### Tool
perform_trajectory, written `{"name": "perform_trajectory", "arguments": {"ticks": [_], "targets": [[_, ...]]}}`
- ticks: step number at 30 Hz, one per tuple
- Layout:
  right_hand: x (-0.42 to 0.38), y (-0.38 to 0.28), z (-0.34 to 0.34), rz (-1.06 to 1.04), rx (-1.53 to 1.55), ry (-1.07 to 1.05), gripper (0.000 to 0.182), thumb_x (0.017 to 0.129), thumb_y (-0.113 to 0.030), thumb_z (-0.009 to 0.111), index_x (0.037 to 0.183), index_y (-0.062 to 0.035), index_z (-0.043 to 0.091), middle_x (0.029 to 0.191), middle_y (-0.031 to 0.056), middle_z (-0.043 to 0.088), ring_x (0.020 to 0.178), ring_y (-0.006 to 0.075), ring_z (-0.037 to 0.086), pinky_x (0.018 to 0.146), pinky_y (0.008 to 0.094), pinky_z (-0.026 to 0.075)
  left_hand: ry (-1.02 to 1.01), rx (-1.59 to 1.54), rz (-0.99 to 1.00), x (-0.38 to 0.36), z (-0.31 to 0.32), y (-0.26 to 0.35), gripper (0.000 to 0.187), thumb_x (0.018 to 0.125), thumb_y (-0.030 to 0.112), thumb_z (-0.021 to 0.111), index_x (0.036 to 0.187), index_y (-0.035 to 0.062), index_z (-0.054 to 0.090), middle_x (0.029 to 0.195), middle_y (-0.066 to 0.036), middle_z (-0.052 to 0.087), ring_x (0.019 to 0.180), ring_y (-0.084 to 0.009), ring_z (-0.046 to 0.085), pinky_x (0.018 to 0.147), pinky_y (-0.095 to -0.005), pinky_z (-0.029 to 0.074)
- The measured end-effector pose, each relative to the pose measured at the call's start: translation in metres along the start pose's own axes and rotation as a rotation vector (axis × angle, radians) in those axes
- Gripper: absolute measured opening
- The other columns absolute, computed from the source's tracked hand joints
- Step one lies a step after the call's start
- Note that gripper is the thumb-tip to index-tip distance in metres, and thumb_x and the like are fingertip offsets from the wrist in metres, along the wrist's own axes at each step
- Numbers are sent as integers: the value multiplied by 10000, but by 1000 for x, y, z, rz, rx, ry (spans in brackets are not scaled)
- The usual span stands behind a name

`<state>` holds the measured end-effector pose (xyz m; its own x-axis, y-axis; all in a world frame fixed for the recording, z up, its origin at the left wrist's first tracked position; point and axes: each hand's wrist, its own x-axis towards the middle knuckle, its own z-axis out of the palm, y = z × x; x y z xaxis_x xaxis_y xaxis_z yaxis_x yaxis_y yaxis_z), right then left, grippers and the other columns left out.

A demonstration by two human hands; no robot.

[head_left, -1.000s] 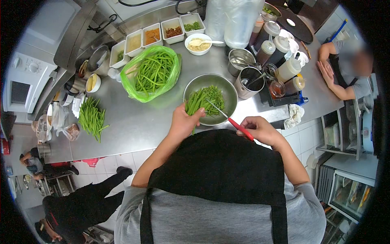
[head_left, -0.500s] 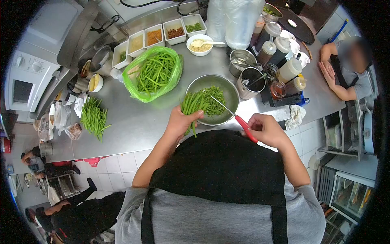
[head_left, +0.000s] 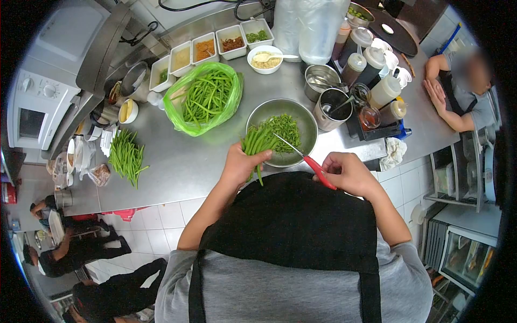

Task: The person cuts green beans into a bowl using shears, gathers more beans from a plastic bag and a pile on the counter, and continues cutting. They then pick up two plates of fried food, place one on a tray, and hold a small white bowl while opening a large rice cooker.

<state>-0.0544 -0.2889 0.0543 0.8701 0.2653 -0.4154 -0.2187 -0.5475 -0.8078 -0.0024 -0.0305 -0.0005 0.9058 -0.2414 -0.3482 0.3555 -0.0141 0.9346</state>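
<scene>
My left hand (head_left: 240, 164) is closed round a bundle of green beans (head_left: 259, 138), whose tips reach over the near left rim of a metal bowl (head_left: 307, 119). Cut green bean pieces (head_left: 286, 130) lie in the bowl. My right hand (head_left: 347, 173) grips red-handled scissors (head_left: 320, 171), seen edge-on. Their blades point up and left over the bowl, with the tip beside the bundle's cut ends. Behind and left of the bowl, a green plastic bag (head_left: 175, 114) holds many whole beans. A loose pile of beans (head_left: 127, 159) lies farther left on the steel counter (head_left: 177, 177).
White tubs (head_left: 179, 59) of ingredients and a small bowl with a spoon (head_left: 265, 65) stand at the back. Metal pots (head_left: 332, 110) and sauce bottles (head_left: 385, 91) crowd the right. A person (head_left: 455, 102) leans at the counter's right end; others are at lower left.
The scissors have shifted a little left and down, their tip now closer to the bean bundle. The left hand barely moves. Another person has come into view at lower left.
</scene>
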Motion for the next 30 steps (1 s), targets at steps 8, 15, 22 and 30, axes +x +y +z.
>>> {"name": "perform_trajectory", "arguments": {"ticks": [8, 15, 22, 30], "targets": [[3, -1, 2, -7, 126, -44, 252, 720, -214, 738, 711, -21, 577, 594, 1, 568, 528, 58, 499, 486, 211, 379, -204, -324, -256, 1, -8, 6, 218, 766, 80, 684, 927, 5, 558, 701, -101, 615, 480, -125, 525, 398, -231, 402], [6, 5, 1, 11, 171, -93, 219, 737, -179, 730, 757, -20, 580, 642, -5, 578, 574, 48, 505, 504, 203, 376, -235, -347, -262, 2, -11, 3, 223, 770, 93, 681, 928, 3, 552, 706, -110, 611, 473, -130, 519, 390, -233, 395], [10, -2, 3, 67, 161, -104, 257, 740, -228, 730, 755, -21, 580, 626, -2, 567, 549, 46, 486, 480, 199, 349, -157, -27, -140, -2, -1, 6, 195, 755, 86, 692, 894, -4, 590, 698, -79, 616, 500, -110, 518, 437, -227, 410], [17, 5, 4, 91, 224, -125, 262, 740, -244, 729, 731, -30, 578, 596, -8, 552, 517, 47, 477, 464, 193, 339, -179, 110, -133, 5, -8, 1, 170, 740, 59, 698, 863, -15, 606, 695, -67, 621, 513, -108, 527, 456, -233, 418]]}}
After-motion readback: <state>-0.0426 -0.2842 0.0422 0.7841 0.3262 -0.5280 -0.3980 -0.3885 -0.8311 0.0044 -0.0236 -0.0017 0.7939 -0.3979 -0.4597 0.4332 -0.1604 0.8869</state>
